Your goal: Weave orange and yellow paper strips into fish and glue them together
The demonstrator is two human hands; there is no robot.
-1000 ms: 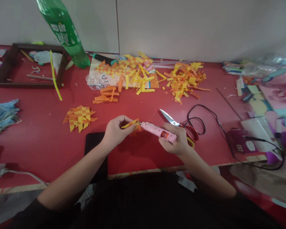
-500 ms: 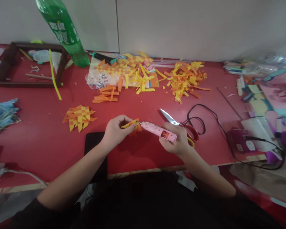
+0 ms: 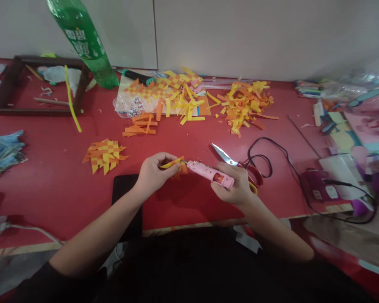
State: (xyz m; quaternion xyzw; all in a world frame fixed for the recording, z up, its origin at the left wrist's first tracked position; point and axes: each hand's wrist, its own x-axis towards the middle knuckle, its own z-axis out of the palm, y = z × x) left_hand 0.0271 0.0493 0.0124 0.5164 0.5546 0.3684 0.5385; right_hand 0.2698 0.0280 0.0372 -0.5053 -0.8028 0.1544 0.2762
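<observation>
My left hand (image 3: 154, 174) pinches a small piece of yellow and orange paper strips (image 3: 172, 163) between thumb and fingers, above the red table. My right hand (image 3: 235, 184) is closed round a slim pink hot glue gun (image 3: 205, 171). Its thin metal tip points left and meets, or nearly meets, the right end of the paper piece. Just behind my right hand lie scissors (image 3: 224, 155) with red handles, blades pointing away to the left. A woven yellow and orange paper fish (image 3: 105, 155) rests on the table left of my left hand.
Several loose orange strips (image 3: 140, 125) and a heap of yellow-orange scraps (image 3: 248, 105) lie at the back. A green bottle (image 3: 85, 46) stands beside a brown wooden frame (image 3: 34, 111). A black cable (image 3: 287, 155) runs right to a purple box (image 3: 318, 185). A dark phone-like slab (image 3: 123, 189) sits under my left forearm.
</observation>
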